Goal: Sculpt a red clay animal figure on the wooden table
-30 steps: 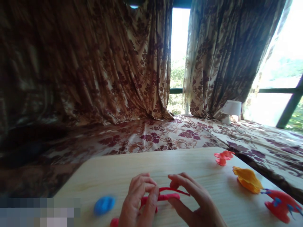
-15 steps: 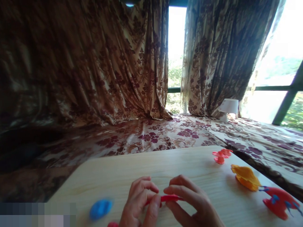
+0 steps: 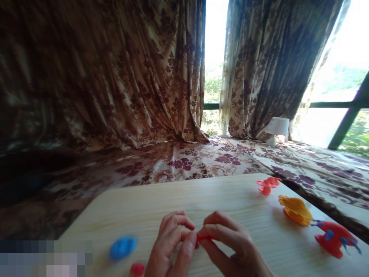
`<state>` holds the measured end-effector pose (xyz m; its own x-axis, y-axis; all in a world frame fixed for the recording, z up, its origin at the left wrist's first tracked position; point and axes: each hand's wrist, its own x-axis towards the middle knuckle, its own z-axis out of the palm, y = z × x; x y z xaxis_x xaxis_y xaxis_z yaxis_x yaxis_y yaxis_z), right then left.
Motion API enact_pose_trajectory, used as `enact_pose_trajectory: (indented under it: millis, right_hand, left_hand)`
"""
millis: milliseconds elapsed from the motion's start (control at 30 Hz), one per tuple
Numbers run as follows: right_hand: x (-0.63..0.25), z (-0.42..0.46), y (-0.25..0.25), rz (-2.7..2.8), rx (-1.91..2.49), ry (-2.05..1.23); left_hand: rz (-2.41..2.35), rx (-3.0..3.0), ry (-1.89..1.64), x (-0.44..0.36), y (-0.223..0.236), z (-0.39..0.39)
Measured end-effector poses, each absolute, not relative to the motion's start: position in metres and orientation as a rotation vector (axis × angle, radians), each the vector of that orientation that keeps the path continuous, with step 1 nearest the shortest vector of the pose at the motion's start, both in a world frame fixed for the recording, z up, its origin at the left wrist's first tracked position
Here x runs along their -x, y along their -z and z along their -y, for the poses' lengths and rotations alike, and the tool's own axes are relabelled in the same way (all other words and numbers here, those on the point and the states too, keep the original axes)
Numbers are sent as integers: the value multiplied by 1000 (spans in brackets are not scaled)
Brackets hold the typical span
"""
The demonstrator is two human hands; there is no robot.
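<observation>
Head view, left hand (image 3: 170, 248) and right hand (image 3: 241, 243) near centre, curled inward, tips close together, both pinching red piece (image 3: 200, 238) over table (image 3: 138, 207)

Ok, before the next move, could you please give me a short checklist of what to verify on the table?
1. Red piece held between the fingertips of the left hand and right hand: ok.
2. Red piece's full shape visible: not ok, fingers cover most of it.
3. Blue piece apart from the left hand: ok.
4. Red lump apart from the left hand: cannot tell, they look very close.
5. Coral figure, yellow figure and red-and-blue figure away from the right hand: ok.
6. Yellow and red-and-blue figures not touching: cannot tell.
</observation>
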<state>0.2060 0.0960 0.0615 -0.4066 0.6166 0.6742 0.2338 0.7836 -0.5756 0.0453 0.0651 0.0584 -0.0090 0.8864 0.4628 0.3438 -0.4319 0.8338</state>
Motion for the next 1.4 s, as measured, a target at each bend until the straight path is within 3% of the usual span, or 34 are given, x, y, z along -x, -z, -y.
enact_pose_trajectory:
  millis: [1400]
  right_hand:
    - [-203, -95, -61, 1932, 667, -492]
  left_hand:
    - [-1270, -1814, -1481, -45, -56, -67]
